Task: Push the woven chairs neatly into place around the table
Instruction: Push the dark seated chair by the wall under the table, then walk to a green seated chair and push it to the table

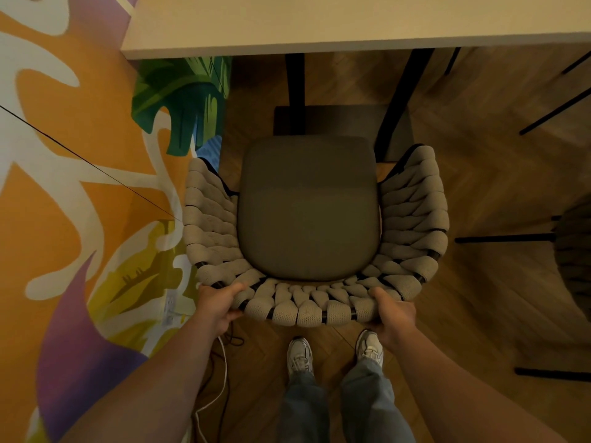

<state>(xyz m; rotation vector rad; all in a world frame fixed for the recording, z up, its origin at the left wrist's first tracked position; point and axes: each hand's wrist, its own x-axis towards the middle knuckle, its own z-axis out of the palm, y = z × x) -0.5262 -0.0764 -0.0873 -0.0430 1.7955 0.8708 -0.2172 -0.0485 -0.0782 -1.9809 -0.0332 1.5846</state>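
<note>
A woven chair (412,219) with a beige rope back and a grey seat cushion (308,209) stands right below me, facing the pale table (319,24). The seat's front edge lies short of the table's edge. My left hand (219,303) grips the back rim at its left corner, thumb on top. My right hand (391,313) grips the rim at the right corner. Black table legs (295,87) stand under the top, ahead of the seat.
A painted wall (80,187) runs close along the chair's left side. A second, darker woven chair (575,247) with thin black legs stands at the right edge. White and black cables (224,356) trail on the wooden floor by my left foot.
</note>
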